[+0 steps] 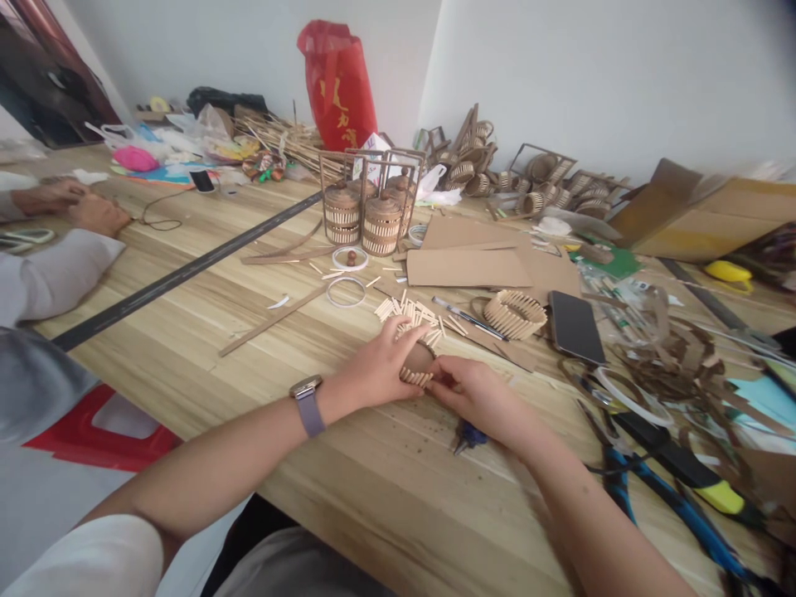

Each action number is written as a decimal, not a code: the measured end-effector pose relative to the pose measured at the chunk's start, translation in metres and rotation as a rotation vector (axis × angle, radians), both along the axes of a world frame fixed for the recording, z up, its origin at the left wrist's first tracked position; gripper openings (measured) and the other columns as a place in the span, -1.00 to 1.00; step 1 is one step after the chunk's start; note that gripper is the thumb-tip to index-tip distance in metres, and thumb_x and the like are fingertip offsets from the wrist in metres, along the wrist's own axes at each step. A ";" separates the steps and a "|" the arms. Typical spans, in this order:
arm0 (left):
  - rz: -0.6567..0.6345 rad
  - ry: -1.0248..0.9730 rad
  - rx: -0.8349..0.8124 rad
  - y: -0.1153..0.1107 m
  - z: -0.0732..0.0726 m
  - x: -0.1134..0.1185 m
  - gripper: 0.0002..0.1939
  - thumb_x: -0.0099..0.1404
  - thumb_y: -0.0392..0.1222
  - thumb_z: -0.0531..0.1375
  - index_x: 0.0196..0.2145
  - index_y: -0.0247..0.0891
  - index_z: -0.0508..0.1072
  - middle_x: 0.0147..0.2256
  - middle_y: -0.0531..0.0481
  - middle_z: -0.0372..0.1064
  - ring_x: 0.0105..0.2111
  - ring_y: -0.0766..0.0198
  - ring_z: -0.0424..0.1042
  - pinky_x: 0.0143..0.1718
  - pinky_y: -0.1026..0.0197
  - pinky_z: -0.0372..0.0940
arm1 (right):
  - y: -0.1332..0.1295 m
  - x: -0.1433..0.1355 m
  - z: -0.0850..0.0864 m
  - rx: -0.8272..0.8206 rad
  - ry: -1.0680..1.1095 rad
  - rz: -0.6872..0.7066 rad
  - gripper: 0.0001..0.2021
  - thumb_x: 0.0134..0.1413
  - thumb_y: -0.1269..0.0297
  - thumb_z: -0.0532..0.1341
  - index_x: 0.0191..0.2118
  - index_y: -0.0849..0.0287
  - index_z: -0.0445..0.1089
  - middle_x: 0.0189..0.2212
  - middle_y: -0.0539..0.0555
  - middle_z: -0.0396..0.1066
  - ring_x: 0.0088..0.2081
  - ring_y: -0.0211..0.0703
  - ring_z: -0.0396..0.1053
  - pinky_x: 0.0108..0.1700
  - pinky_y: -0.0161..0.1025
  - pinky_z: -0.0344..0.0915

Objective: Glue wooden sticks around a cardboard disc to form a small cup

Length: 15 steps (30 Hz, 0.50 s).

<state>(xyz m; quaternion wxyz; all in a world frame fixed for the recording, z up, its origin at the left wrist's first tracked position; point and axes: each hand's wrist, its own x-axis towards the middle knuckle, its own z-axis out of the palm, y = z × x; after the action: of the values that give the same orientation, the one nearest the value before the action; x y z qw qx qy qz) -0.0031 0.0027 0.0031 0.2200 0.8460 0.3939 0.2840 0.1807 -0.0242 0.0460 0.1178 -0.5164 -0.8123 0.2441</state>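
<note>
A small round basket (418, 358) with a brown cardboard disc and short wooden sticks around its edge is between my hands. My left hand (389, 365) wraps around it from the left, thumb and fingers curved over the rim. With fingertips pinched, my right hand (469, 390) presses on its right edge; whether a loose stick is between them is hidden. Just beyond lies a pile of short wooden sticks (429, 313). A blue tool with a pointed metal tip (471, 437) pokes out below my right hand.
Another stick ring (516, 313), a pen (469, 317) and a phone (577, 326) lie to the right. Finished lidded baskets (381, 224) stand behind, beside cardboard sheets (463, 267). Pliers (615, 473) and paper strips crowd the right. At left are another person's hands (93, 207).
</note>
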 end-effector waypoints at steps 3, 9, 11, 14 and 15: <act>-0.028 0.014 -0.032 0.002 0.003 -0.003 -0.03 -0.01 -0.19 0.40 0.25 -0.03 -0.02 0.21 -0.22 -0.13 0.17 -0.13 0.14 0.06 -0.15 0.25 | 0.000 0.005 0.006 0.027 0.005 -0.009 -0.81 0.08 0.35 0.12 -0.17 0.16 0.39 -0.53 -0.03 0.39 -0.50 -0.21 0.30 -0.44 -0.33 0.15; -0.031 0.005 -0.035 0.001 0.007 -0.006 0.05 -0.07 -0.18 0.44 0.26 -0.03 -0.04 0.24 -0.22 -0.19 0.22 -0.16 0.05 0.12 -0.16 0.19 | -0.005 0.042 0.012 0.149 0.009 -0.112 -0.78 0.15 0.18 0.05 -0.28 0.13 0.39 -0.54 -0.01 0.36 -0.52 -0.20 0.27 -0.45 -0.29 0.16; -0.009 0.002 -0.019 -0.001 0.005 -0.005 0.09 -0.11 -0.14 0.46 0.26 -0.03 -0.04 0.25 -0.22 -0.21 0.22 -0.17 0.04 0.13 -0.17 0.18 | -0.009 0.060 0.011 0.143 -0.023 -0.138 -0.76 0.15 0.14 0.05 -0.39 0.12 0.37 -0.54 0.01 0.37 -0.52 -0.20 0.27 -0.46 -0.28 0.17; 0.021 0.004 0.010 -0.003 0.003 -0.002 0.08 -0.10 -0.17 0.45 0.26 -0.07 -0.04 0.25 -0.23 -0.22 0.22 -0.17 0.04 0.14 -0.15 0.18 | -0.016 0.088 0.008 0.061 -0.065 -0.208 -0.74 0.11 0.06 0.08 -0.45 0.11 0.32 -0.60 0.00 0.33 -0.57 -0.20 0.24 -0.52 -0.28 0.16; 0.027 0.009 0.015 -0.004 0.002 -0.001 0.06 -0.09 -0.19 0.44 0.26 -0.08 -0.04 0.25 -0.23 -0.22 0.21 -0.18 0.05 0.13 -0.15 0.19 | -0.019 0.096 0.008 0.006 -0.075 -0.219 -0.74 0.09 0.04 0.10 -0.45 0.11 0.32 -0.61 0.00 0.32 -0.58 -0.20 0.23 -0.53 -0.28 0.16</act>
<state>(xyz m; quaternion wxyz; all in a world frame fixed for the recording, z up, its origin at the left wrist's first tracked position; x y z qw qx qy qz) -0.0039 -0.0014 0.0055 0.2079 0.8434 0.4043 0.2863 0.2763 -0.0434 0.0541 0.1151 -0.6104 -0.7557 0.2078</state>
